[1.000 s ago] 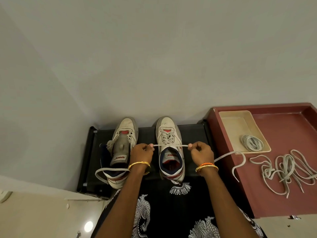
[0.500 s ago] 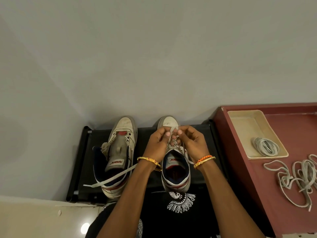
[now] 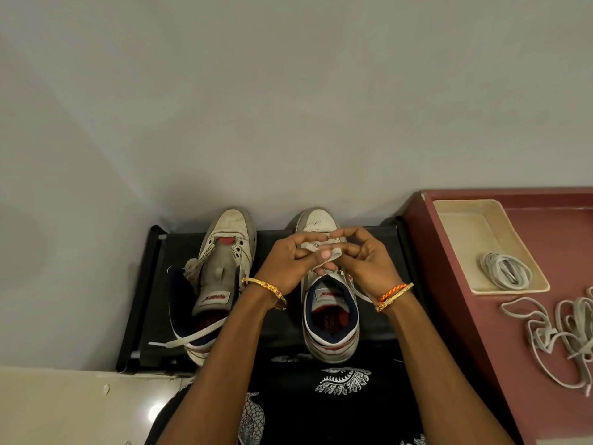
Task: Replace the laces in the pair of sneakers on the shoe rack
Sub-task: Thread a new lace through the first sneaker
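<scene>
Two white sneakers with navy collars stand side by side on a black shoe rack (image 3: 154,284), toes to the wall. The left sneaker (image 3: 224,268) has no lace in its eyelets and its tongue lies open. The right sneaker (image 3: 330,319) is laced. My left hand (image 3: 288,261) and my right hand (image 3: 362,258) meet above its eyelets, both pinching the off-white lace (image 3: 321,250) between the fingertips. One loose lace end (image 3: 189,337) trails across the left sneaker's heel. The laced part under my hands is hidden.
A dark red table (image 3: 481,316) stands to the right of the rack. On it sits a cream tray (image 3: 462,226) holding a coiled lace (image 3: 507,271), and a tangle of loose laces (image 3: 558,335) lies nearer me. A grey wall is behind.
A second ago my hands held the lace stretched sideways across the right sneaker. They have come together over the eyelets and now work the lace between the fingertips. The view shifted left.
</scene>
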A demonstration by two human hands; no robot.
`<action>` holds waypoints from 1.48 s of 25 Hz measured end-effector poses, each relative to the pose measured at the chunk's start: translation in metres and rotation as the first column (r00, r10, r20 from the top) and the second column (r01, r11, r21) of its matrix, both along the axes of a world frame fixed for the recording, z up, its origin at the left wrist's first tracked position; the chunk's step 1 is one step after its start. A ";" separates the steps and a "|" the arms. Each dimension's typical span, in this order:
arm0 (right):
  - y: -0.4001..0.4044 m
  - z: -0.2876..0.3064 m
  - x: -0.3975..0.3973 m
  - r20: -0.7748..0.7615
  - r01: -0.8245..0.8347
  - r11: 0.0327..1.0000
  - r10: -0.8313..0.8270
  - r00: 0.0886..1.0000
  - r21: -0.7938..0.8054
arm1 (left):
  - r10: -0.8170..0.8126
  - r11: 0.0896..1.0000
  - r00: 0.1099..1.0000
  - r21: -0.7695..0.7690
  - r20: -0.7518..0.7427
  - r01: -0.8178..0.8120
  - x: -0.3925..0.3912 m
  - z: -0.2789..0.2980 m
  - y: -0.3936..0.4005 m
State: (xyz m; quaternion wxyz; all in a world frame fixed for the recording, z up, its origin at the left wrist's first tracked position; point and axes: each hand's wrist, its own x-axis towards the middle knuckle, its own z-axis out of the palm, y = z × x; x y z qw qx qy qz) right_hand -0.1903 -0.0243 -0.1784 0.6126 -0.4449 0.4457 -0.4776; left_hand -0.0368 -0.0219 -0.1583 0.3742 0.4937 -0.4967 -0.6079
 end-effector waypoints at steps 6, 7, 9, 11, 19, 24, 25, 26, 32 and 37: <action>-0.001 -0.002 -0.005 -0.082 -0.058 0.997 0.054 0.995 -0.056 | 0.055 0.996 0.998 -0.078 0.014 -0.054 0.002 -0.005 -0.001; -0.002 -0.003 -0.003 -0.111 -0.034 0.998 0.027 0.993 -0.059 | 0.036 0.989 0.996 -0.144 0.081 -0.024 0.003 -0.006 -0.002; -0.006 -0.004 0.001 -0.164 -0.010 0.998 0.000 0.986 -0.065 | 0.053 0.948 0.940 -0.312 0.336 0.058 0.007 -0.009 -0.005; -0.009 -0.006 0.003 -0.208 0.018 0.998 -0.031 0.978 -0.063 | 0.196 0.799 0.758 -0.549 0.622 0.244 0.012 -0.016 -0.011; -0.015 -0.012 0.012 -0.237 0.118 0.988 -0.090 0.967 0.104 | 0.480 0.526 0.532 -0.714 0.697 0.461 0.013 -0.030 -0.008; -0.015 -0.017 0.005 -0.525 0.264 0.964 -0.208 0.826 0.033 | 0.287 0.802 0.626 -0.539 0.725 0.256 0.007 -0.021 -0.002; -0.014 -0.015 0.002 -0.587 0.300 0.953 -0.264 0.765 -0.037 | 0.185 0.889 0.695 -0.419 0.695 0.183 0.007 -0.020 -0.003; -0.011 -0.012 -0.001 -0.583 0.312 0.945 -0.306 0.752 -0.094 | 0.077 0.950 0.779 -0.282 0.622 0.131 0.008 -0.020 -0.005; 0.017 0.010 0.003 -0.574 -0.081 0.995 0.029 0.819 -0.065 | -0.002 0.972 0.992 0.233 0.130 -0.029 -0.001 -0.008 -0.011; 0.013 0.011 0.004 -0.587 -0.051 0.996 0.001 0.810 -0.069 | 0.070 0.939 0.980 0.320 0.185 -0.127 -0.004 -0.006 -0.017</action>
